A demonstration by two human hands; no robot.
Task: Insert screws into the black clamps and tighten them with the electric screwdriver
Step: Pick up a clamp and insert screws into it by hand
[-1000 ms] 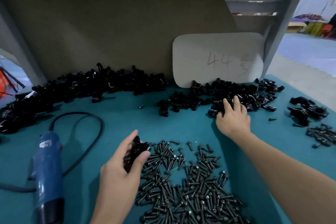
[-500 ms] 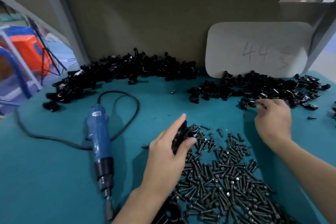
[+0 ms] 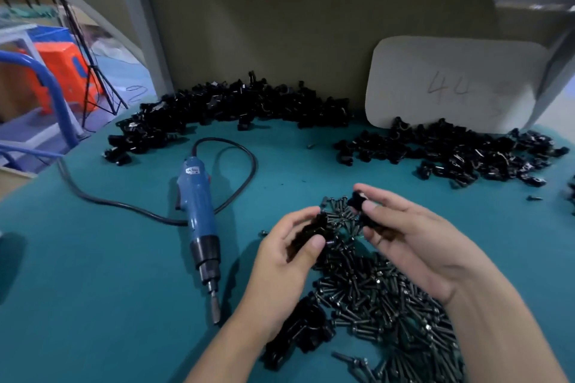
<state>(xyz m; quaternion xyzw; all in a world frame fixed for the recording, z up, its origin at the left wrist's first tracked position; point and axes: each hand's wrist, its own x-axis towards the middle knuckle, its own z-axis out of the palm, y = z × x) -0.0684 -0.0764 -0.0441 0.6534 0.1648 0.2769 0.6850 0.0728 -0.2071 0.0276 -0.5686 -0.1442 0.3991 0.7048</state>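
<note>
One black clamp (image 3: 312,228) is pinched by the thumb and curled fingers of the left hand (image 3: 284,261), and a second clamp (image 3: 357,199) by those of the right hand (image 3: 413,242). Under the fingertips, screws (image 3: 373,295) are heaped on the teal tabletop (image 3: 93,289). Left of them the electric screwdriver (image 3: 199,211) is laid; beyond, clamp heaps (image 3: 249,106) are banked against the back panel (image 3: 280,25).

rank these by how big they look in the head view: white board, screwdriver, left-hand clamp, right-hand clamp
1. white board, largest even though it stands farthest back
2. screwdriver
3. left clamp and right clamp: they look alike and both are partly covered, so unranked
</note>
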